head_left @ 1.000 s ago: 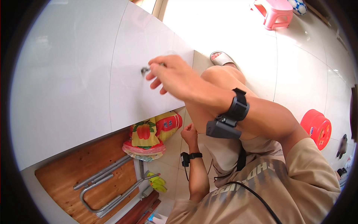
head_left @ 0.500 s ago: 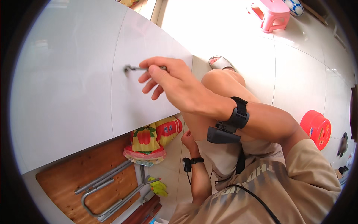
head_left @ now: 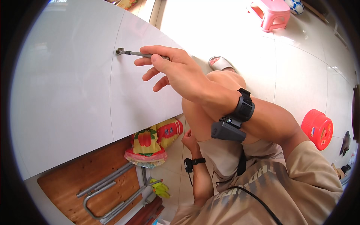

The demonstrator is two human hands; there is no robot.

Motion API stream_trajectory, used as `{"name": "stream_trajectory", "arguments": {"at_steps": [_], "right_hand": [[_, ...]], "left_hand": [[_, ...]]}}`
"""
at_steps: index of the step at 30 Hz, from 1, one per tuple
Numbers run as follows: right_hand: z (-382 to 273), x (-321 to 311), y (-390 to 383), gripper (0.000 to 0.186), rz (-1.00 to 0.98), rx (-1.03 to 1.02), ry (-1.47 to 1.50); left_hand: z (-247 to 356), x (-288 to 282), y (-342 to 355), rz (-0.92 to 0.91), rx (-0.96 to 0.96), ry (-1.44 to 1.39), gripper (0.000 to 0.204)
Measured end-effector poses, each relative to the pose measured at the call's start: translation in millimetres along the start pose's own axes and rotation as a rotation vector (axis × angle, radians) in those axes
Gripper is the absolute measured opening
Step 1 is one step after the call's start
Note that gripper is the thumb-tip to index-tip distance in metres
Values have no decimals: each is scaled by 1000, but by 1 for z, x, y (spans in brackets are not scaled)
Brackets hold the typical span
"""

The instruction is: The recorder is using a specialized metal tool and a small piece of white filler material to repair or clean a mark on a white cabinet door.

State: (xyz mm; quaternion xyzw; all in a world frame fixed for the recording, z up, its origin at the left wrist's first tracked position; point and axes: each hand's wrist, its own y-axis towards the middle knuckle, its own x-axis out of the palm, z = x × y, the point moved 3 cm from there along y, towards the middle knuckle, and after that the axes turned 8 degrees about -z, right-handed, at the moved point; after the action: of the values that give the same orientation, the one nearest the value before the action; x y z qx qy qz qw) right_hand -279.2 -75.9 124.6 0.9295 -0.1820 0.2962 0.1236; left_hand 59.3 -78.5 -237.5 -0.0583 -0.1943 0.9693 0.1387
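My right hand [head_left: 168, 67] has a slim grey metal tool [head_left: 137, 54] pinched between thumb and index finger, the other fingers loosely bent. The tool's small angular head lies against or just over the glossy white panel [head_left: 71, 82], close to a thin vertical seam; whether it touches is unclear. My left hand [head_left: 188, 138] is down beside my bare leg with its fingers curled; what is in them, if anything, is hidden. Colourful printed plastic bags [head_left: 146, 146] lie below the panel's lower edge, left of that hand.
A folded wooden table with metal legs [head_left: 90, 172] and yellow-green gloves [head_left: 160, 187] are at lower left. On the tiled floor [head_left: 300, 75] are a pink stool [head_left: 273, 17], a blue-white ball [head_left: 294, 5] and a red plastic stool [head_left: 317, 129]. My sandaled foot [head_left: 221, 63] is beyond my knee.
My right hand has moved left and up along the white panel with the tool, whose head now sits higher and nearer the seam. My left hand has dropped slightly.
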Motion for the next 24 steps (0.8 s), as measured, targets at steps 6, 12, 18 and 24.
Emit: {"name": "stream_trajectory", "arguments": {"at_steps": [6, 12, 18, 24], "right_hand": [[5, -13, 4, 47, 121, 128, 38], [5, -7, 5, 47, 72, 26, -22], [14, -12, 7, 47, 137, 113, -150], [9, -16, 13, 48, 122, -27, -199]], "left_hand": [[16, 19, -5, 1, -20, -37, 22], [-8, 12, 0, 14, 22, 128, 21], [36, 23, -11, -118, 93, -2, 20], [78, 69, -30, -26, 149, -193, 19]]}}
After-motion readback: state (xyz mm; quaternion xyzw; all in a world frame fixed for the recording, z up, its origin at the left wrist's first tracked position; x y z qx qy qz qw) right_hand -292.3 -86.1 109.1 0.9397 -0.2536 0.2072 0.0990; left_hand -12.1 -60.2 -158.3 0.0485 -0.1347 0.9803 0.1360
